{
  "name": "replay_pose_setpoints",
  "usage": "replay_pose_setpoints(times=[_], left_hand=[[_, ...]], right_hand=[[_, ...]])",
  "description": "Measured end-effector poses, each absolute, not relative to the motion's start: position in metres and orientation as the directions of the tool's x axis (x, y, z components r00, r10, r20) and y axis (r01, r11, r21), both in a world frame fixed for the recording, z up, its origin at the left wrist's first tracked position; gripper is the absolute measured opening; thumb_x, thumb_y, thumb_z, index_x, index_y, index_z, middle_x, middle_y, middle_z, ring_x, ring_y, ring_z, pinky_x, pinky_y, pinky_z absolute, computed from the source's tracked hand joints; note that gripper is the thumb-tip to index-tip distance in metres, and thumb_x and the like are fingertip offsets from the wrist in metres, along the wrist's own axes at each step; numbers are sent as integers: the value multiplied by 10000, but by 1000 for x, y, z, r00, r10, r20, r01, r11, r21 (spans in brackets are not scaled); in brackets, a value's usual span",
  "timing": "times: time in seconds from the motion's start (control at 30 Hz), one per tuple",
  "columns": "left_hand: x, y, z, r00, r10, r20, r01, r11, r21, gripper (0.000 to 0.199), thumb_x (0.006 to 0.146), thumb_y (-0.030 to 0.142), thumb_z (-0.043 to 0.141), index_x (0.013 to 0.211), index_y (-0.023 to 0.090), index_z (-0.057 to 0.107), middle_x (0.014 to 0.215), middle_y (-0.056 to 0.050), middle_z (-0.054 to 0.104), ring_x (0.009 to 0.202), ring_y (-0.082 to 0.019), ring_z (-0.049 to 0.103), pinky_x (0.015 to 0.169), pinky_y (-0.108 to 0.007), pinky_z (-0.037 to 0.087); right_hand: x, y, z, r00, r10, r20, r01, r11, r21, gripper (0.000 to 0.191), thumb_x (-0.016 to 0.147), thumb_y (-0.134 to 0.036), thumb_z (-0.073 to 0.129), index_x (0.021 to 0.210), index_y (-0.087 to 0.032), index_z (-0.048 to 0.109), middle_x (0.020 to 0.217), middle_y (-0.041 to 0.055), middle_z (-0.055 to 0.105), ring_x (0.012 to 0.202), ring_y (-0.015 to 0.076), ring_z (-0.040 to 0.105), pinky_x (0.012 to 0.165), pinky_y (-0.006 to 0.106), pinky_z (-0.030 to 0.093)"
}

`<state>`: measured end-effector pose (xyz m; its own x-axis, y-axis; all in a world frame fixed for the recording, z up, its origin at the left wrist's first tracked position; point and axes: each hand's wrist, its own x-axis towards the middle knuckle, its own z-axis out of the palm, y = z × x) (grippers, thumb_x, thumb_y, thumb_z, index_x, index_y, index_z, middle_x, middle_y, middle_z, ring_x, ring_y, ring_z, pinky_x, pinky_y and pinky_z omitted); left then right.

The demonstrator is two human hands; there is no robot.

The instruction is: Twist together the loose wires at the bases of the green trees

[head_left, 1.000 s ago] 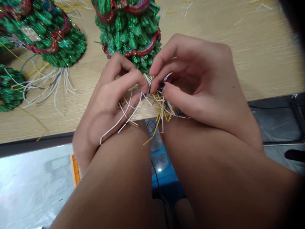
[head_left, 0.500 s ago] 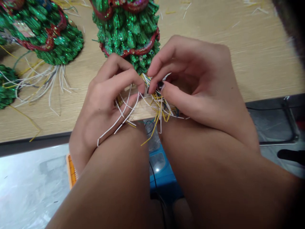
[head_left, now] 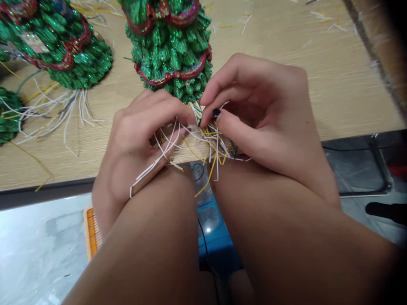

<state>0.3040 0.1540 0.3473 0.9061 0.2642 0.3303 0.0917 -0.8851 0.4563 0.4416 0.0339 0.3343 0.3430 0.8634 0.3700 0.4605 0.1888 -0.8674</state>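
A glittery green Christmas tree ornament point(head_left: 173, 55) with red garlands lies on the table, its base toward me. From that base comes a bundle of thin white, yellow and dark wires point(head_left: 216, 142). My left hand point(head_left: 143, 123) is closed at the left of the bundle, and several white wires run through and under its fingers. My right hand point(head_left: 260, 106), with dark nail polish, pinches the bundle close to the base. Exactly which wires sit between the fingertips is hidden.
Another glittery tree point(head_left: 79, 63) lies at the left with loose white wires point(head_left: 74, 110) trailing from it. Wire scraps point(head_left: 327, 19) are scattered at the back right. Below the table point(head_left: 318, 84) are a blue object point(head_left: 216, 237) and an orange basket point(head_left: 92, 233).
The left index finger has straightened toward the bundle and the left fingers have lowered slightly. A few wires have shifted by the left hand. The right hand keeps its pinch.
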Motion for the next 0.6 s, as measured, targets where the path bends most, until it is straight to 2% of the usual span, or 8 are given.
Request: replay_pose_setpoints(times=[0.3,0.47,0.6], left_hand=[[301,157,345,901,236,364,50,-890,453,162,873,187,538,932,199,688,881,-62,622,825,-198,568,670,-348,437],[300,155,344,895,276,352,77,-870,488,193,880,189,516,918,273,686,902,-24,615,844,-191,578,711,-345,455],[300,153,345,894,294,339,96,-863,496,217,880,198,505,961,290,684,907,-21,617,838,-194,591,734,-347,466]], right_hand=[[441,34,336,335,865,372,485,180,-856,197,739,-27,545,822,-206,546,845,-13,592,704,112,618,619,215,487],[441,32,337,352,862,364,521,143,-842,177,745,-34,547,808,-198,570,798,-6,610,682,118,609,590,216,465],[442,30,337,376,848,374,543,125,-830,144,742,-57,575,775,-197,584,751,-7,612,674,122,608,585,216,459]])
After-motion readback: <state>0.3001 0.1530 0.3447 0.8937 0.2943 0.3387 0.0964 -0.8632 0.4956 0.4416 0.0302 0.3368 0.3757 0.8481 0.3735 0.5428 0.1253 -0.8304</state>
